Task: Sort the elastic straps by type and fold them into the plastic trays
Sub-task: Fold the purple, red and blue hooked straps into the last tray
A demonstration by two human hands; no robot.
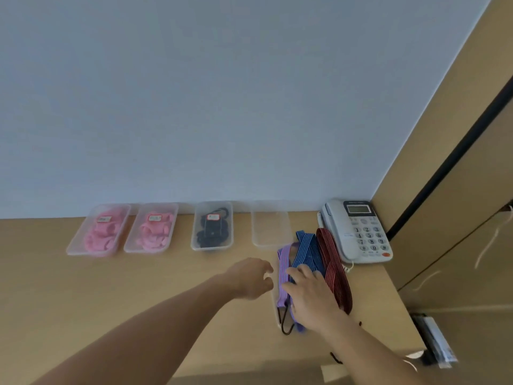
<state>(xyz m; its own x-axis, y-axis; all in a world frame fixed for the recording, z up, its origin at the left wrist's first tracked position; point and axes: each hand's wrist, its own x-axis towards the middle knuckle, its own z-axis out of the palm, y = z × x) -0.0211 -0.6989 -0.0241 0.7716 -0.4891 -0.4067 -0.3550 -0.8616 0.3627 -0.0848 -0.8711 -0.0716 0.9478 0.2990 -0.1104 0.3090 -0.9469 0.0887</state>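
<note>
Four clear plastic trays in a row at the back of the tabletop (138, 287). First tray (72, 247) and second tray (130, 247) each hold folded pink straps (101, 237), third tray (194, 244) holds black straps (212, 234); all three carry a small label. Fourth tray (270, 232) empty. Fifth tray (274, 300) sits nearer, mostly covered, only its left rim shows. Three loose striped straps lie side by side over it: purple strap (283, 269) with dark hooks (287, 327) at the near end, blue strap (306, 251) in the middle, red strap (333, 268) rightmost, doubled over. Right hand (308, 295) rests on purple and blue
</note>
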